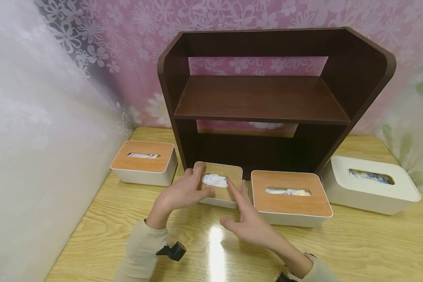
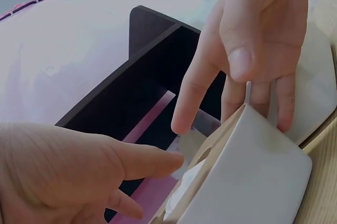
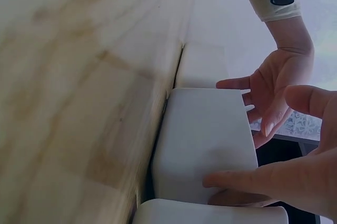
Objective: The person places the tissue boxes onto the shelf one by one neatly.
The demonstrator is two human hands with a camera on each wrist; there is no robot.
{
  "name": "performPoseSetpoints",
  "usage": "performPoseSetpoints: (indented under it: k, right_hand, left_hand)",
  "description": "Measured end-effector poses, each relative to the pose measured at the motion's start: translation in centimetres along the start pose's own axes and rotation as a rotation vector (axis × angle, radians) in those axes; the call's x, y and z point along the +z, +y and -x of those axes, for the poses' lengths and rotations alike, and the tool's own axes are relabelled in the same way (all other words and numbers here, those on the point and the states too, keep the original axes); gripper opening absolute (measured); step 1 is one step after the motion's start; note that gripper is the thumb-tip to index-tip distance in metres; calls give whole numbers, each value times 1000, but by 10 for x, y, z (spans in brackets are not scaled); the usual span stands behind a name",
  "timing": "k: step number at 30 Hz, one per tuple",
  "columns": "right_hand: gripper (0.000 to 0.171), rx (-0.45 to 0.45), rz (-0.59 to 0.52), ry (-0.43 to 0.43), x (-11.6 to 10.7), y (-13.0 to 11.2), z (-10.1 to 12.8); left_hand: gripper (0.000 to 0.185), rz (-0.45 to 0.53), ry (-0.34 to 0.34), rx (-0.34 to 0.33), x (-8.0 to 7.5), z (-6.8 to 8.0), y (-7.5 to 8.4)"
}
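Observation:
A small tissue box [image 1: 221, 194] with a wood-look lid and white sides stands on the table before the shelf, white tissue [image 1: 215, 180] showing in its slot. My left hand [image 1: 183, 192] is at the box's left edge, fingers fairly straight and thumb over the front of the lid. On the right side my right hand [image 1: 250, 223] has its index finger near the slot, thumb held away, other fingers extended down beside the box wall. In the right wrist view the left hand [image 3: 281, 79] is spread at the box's far side. Exact contact of the fingertips is partly hidden.
A dark brown two-tier shelf [image 1: 264, 98] stands behind. Another wood-lidded tissue box [image 1: 144, 147] sits left; a larger wood-lidded one [image 1: 289, 205] is close on the right, with an all-white box [image 1: 366, 192] beyond. The wooden table [image 1: 102, 223] meets a pale curtain at left.

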State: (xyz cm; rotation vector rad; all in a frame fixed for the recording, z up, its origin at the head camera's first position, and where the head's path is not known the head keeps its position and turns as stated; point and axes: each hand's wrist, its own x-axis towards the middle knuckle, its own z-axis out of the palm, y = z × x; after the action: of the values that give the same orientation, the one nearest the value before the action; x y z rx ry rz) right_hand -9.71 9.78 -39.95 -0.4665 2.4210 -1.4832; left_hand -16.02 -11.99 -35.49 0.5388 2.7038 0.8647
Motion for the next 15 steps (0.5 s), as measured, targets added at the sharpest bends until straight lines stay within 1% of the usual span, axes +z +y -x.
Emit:
performPoseSetpoints:
  k: [3, 8, 15]
  right_hand:
    - [96, -13, 15, 15, 1, 2, -5]
    - [95, -39, 30, 50, -1, 4, -15]
    - [94, 0, 24, 80, -2, 0, -21]
  left_hand:
    - [77, 4, 11, -4, 2, -2, -2]
    - [79, 19, 32, -16, 1, -2, -2]
    - [77, 36, 61, -15, 1, -3, -1]
